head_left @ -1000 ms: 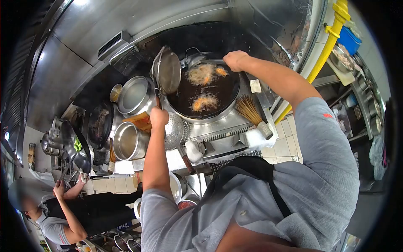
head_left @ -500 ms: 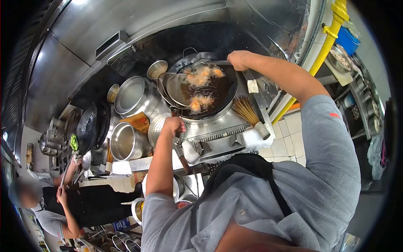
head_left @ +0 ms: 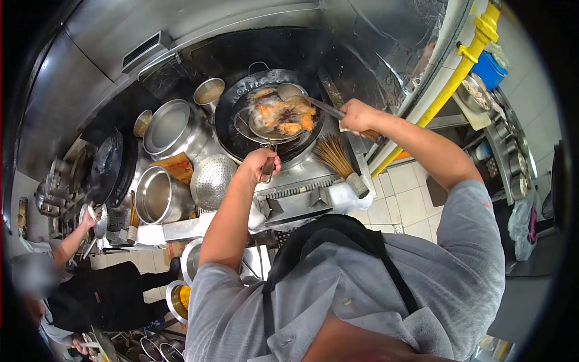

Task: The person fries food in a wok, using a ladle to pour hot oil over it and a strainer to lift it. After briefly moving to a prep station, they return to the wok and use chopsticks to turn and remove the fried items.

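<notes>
Over the stove sits a large dark wok [head_left: 224, 114] of bubbling oil. My left hand [head_left: 259, 164] is closed around the handle of a round strainer [head_left: 242, 128], whose bowl lies in the oil. Orange-brown fried pieces [head_left: 291, 127] are gathered in and around the strainer, partly hidden by foam. My right hand [head_left: 360, 117] grips the handle of a ladle [head_left: 292, 92]; its wooden end sticks out behind the hand. The ladle's bowl is at the far side of the pieces, touching or just above the oil. What the pieces are made of cannot be told.
Right of the wok lies a bamboo brush [head_left: 338, 158]. To the left are a perforated skimmer [head_left: 213, 182], a deep steel pot [head_left: 158, 196], a wide pan [head_left: 167, 128] and another dark wok [head_left: 108, 166]. A co-worker [head_left: 96, 292] stands at far left. A yellow pipe [head_left: 446, 99] runs along the right.
The strainer has moved right, under the fried pieces, which are now bunched together. My right hand has shifted right and nearer, with the ladle angled. The co-worker's hands have moved apart.
</notes>
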Tool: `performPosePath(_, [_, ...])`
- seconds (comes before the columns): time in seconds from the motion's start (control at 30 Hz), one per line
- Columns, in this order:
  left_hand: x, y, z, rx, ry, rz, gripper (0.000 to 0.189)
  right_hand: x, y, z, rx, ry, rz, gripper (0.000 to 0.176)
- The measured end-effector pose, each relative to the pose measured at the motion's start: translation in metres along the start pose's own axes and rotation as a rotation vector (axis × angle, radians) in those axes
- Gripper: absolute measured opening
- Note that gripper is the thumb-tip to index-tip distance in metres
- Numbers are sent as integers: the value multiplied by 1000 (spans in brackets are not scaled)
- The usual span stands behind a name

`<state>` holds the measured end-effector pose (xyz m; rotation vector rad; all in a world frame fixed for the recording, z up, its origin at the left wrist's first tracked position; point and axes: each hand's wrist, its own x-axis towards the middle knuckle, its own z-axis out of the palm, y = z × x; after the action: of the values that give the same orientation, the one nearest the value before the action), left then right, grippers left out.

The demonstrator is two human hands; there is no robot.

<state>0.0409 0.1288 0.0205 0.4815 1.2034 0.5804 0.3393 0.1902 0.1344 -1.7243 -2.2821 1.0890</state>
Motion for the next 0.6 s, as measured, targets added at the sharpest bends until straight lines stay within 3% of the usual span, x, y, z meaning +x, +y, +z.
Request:
performPosePath(0.2, [7, 0, -2, -67, -52, 7, 18, -22, -15, 6, 129, -45, 46, 12])
performPosePath(0.27, [4, 1, -3, -288, -124, -16, 15, -27, -23, 4, 354, -94, 103, 10])
performPosePath(0.5, [-7, 2, -16, -293, -184, -17, 11, -4, -32, 0, 314, 32, -37, 12])
performPosePath(0.6, [-6, -1, -22, -390, -174, -19, 10, 17, -28, -1, 91, 116, -86, 21])
